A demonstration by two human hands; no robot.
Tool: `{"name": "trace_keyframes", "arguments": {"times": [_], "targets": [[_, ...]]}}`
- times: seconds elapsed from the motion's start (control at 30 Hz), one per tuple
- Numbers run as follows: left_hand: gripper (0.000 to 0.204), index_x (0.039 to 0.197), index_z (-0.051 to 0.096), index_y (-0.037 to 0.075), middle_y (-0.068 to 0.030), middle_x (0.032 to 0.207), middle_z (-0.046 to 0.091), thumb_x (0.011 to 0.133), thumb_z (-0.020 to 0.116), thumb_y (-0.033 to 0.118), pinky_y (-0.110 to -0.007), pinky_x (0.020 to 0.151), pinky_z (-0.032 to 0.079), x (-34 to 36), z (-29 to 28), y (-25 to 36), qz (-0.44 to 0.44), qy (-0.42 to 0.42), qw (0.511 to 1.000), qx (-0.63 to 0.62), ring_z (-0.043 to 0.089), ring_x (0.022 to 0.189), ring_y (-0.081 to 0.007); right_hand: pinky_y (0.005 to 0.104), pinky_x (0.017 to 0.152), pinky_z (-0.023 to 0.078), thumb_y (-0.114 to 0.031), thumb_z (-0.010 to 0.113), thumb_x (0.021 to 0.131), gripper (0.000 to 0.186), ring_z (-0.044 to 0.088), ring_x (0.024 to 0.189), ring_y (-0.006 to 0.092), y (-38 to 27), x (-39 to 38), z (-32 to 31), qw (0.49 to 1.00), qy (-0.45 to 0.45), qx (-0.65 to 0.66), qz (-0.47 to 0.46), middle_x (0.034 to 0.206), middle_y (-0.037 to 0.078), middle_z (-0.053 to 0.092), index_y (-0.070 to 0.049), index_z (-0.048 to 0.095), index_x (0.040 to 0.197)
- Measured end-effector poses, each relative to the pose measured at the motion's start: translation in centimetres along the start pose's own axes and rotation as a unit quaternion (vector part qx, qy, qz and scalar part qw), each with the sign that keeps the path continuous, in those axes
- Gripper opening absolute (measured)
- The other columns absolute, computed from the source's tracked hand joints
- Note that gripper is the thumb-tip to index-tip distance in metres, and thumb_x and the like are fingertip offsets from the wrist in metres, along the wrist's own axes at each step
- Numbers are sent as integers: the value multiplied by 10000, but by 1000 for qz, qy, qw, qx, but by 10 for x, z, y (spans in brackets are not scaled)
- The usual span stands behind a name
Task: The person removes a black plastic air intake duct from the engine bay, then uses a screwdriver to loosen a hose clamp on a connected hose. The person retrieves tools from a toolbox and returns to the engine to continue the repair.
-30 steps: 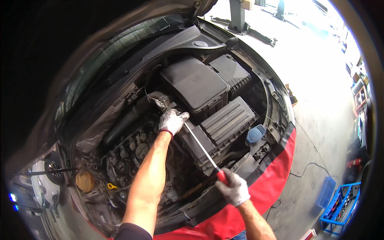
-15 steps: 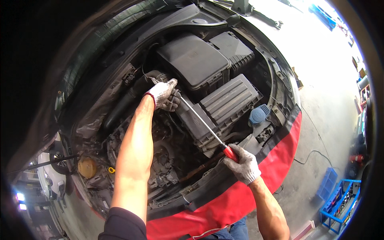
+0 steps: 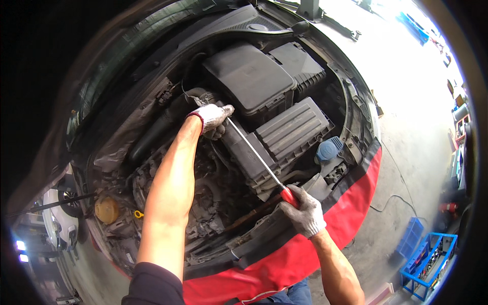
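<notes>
My right hand (image 3: 305,212), in a grey-white work glove, is closed round the red handle of a long screwdriver (image 3: 258,156). Its thin steel shaft slants up and left across the engine bay, over the edge of a black air filter box (image 3: 249,152). At the far end of the shaft, my gloved left hand (image 3: 213,119) has its fingers curled round the tip, beside a black air hose (image 3: 199,93). The tip itself and what it touches are hidden behind these fingers.
A black battery cover (image 3: 249,76) lies beyond the filter box. A blue reservoir cap (image 3: 329,149) is at the right, a yellowish reservoir (image 3: 106,210) at the left. A red fender cover (image 3: 254,277) drapes the front edge. A blue tool cart (image 3: 429,264) stands on the floor.
My left hand has turned slightly, with a finger now stretched farther right over the shaft's end. The right hand and handle have shifted slightly left; the whole view has moved a little.
</notes>
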State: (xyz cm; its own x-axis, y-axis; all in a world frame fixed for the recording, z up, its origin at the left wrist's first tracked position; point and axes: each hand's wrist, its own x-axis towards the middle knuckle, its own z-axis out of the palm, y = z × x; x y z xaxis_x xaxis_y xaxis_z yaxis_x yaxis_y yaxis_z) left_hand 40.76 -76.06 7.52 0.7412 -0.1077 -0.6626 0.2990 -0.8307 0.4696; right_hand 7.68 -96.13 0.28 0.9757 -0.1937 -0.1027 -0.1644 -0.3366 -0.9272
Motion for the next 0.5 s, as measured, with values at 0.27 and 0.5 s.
{"name": "trace_keyframes", "arguments": {"times": [0.27,0.5], "targets": [[749,1208,703,-19,-285,1259,655,990,408,634,-495,1052,467,25,32,-20,80,238,950,185,607,1229,-428,293,791,546,-245,801,862,517,648,869,128,-6,26,9,990,-24,116,73,1027,58,713,-52,642,1314],[656,1076,736,-17,-290,1109,697,980,470,575,-512,944,521,26,43,-29,117,333,925,142,666,1084,-442,336,848,551,-298,716,872,501,698,917,189,-71,42,-42,986,-96,45,129,1016,134,738,-5,650,1273]]}}
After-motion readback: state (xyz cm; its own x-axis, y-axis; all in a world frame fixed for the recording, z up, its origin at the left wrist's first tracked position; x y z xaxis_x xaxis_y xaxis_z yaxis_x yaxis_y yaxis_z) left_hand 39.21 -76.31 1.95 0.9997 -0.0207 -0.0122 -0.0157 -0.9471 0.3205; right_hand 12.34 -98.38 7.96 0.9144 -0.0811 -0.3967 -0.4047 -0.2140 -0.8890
